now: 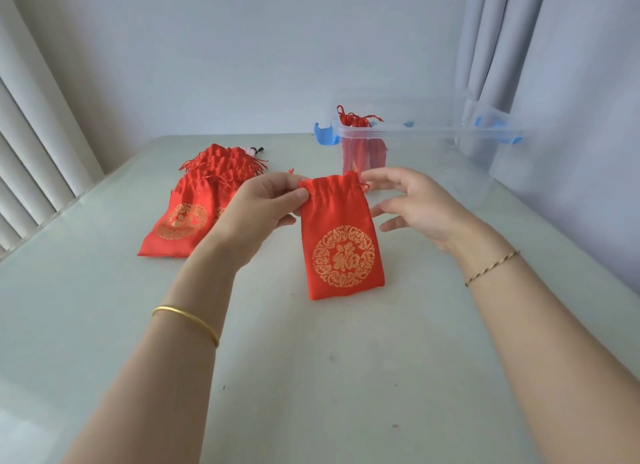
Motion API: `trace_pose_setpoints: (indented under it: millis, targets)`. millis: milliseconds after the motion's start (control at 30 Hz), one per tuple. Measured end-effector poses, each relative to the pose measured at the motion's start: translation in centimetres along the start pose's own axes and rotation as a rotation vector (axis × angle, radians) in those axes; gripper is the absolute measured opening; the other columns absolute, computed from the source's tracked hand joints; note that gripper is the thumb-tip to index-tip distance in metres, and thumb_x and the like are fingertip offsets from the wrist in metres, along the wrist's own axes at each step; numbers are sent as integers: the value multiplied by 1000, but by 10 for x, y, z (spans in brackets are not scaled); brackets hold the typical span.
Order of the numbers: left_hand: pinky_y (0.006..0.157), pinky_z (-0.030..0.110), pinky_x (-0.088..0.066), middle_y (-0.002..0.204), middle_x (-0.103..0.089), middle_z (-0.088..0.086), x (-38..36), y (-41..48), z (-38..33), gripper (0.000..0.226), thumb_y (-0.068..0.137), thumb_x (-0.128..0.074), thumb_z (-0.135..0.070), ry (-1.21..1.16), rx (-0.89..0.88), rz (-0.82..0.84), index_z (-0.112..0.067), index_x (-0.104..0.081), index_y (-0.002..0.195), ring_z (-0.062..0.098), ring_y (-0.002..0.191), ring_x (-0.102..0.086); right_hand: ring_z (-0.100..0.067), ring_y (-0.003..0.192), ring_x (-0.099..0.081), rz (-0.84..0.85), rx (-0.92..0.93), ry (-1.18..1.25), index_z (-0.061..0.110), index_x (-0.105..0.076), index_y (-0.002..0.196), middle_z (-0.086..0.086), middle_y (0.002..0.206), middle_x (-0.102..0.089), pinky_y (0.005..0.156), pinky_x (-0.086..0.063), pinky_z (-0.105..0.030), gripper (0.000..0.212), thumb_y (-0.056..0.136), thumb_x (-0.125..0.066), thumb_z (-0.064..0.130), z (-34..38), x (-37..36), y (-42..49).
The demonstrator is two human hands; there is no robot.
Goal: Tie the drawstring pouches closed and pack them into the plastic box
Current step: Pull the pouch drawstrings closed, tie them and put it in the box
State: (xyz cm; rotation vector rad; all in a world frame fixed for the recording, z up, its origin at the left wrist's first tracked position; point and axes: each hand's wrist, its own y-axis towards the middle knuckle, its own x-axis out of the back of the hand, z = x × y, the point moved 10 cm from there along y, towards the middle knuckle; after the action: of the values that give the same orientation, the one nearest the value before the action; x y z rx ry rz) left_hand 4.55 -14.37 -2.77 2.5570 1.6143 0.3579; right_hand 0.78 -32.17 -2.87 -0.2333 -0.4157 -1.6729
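Head view: left hand [273, 203] pinches pouch [341, 252] at its top-left corner, mid-surface [311, 377]. Right hand [415, 203] is relaxed, fingers spread beside the mouth. Step: cinching. Next probably needs the right cord gripped and pulled; box [450, 141] behind.

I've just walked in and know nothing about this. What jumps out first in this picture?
First, the bright red pouch with a gold emblem, held mid-frame: the left hand pinches its top corner while the right hand spreads open beside it. Behind on the left, a pile of red pouches lies on the table. At the back right stands a clear plastic box with packed pouches inside.
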Motion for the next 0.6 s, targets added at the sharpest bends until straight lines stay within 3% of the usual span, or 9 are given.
trace_pose_setpoints:
  millis: [100, 200, 300, 400, 500, 600]
  targets:
    - [68, 19, -43, 70, -60, -5, -4, -2, -4, 21, 92, -51, -4, -5, -13, 25, -17, -65, 82, 5, 65, -53, -14, 77, -63, 144, -69, 233, 20, -60, 112, 0, 108, -62, 65, -55, -28, 49, 86, -39, -16, -11, -22, -3]
    - [67, 19, -43, 70, -60, -6, -5, -2, -7, 21, 92, -51, -4, -5, -20, 38, -16, -65, 82, 5, 65, -53, -9, 68, -59, 204, -119, 385, 21, -62, 91, 4, 80, -63, 65, -50, -25, 30, 91, -45, -4, -17, -30, -5]
    - [68, 20, -43, 70, -61, -7, -4, -2, -8, 21, 92, -51, -4, 1, -23, 35, -17, -65, 83, 5, 65, -53, -10, 66, -61, 195, -130, 409, 14, -62, 93, 0, 79, -63, 65, -52, -24, 14, 94, -49, 10, -21, -25, -4]
    - [70, 22, -43, 71, -61, -6, -2, -2, -7, 21, 92, -52, -5, 12, -20, 25, -17, -66, 83, 6, 66, -53, -13, 69, -62, 189, -136, 387, 8, -57, 105, -4, 84, -62, 66, -54, -24, 15, 96, -47, 14, -23, -22, -3]
    - [67, 19, -44, 74, -61, -2, 2, -2, -10, 19, 92, -53, -5, 86, -34, -15, -18, -66, 86, 4, 65, -53, -13, 68, -61, 156, -135, 352, 8, -60, 93, -4, 80, -63, 65, -51, -25, 16, 96, -46, 16, -24, -15, -3]
    - [58, 10, -44, 76, -63, -3, 14, -3, -20, 17, 91, -53, -7, 323, -87, -118, -18, -65, 93, -5, 56, -53, -10, 60, -63, 40, -106, 358, 11, -61, 83, -3, 76, -62, 57, -51, -21, 19, 96, -48, 17, -22, 1, -2]
